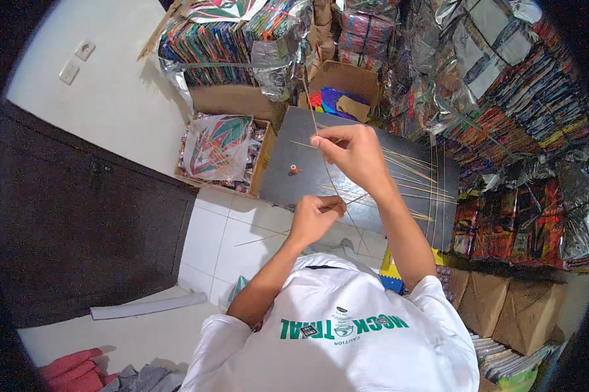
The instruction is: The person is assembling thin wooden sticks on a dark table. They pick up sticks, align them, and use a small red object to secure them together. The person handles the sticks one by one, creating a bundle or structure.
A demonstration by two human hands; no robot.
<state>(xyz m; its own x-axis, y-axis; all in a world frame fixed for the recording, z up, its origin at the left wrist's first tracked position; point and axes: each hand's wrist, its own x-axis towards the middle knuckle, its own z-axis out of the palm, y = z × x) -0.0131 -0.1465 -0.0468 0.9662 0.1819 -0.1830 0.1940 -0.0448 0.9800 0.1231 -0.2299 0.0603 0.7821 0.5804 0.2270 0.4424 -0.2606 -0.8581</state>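
Note:
My right hand [356, 151] is closed in a pinch on a long thin bamboo stick [333, 181], which slants down over the table's near edge. Lower and to the left, my left hand [315, 219] pinches where a second thin stick [260, 240] crosses the first. Whether thread binds the crossing is too small to tell. Several loose bamboo sticks [409, 179] lie on the dark table [278, 147], mostly right of my hands. A small orange thread spool [293, 169] stands on the table to the left of the sticks.
Left of the table sits a cardboard box [261, 157] with a printed plastic sheet [217, 147] on top. Another open box [366, 77] holds colourful material behind the table. Wrapped stacks [523, 111] crowd the right. A dark door [92, 215] is at left.

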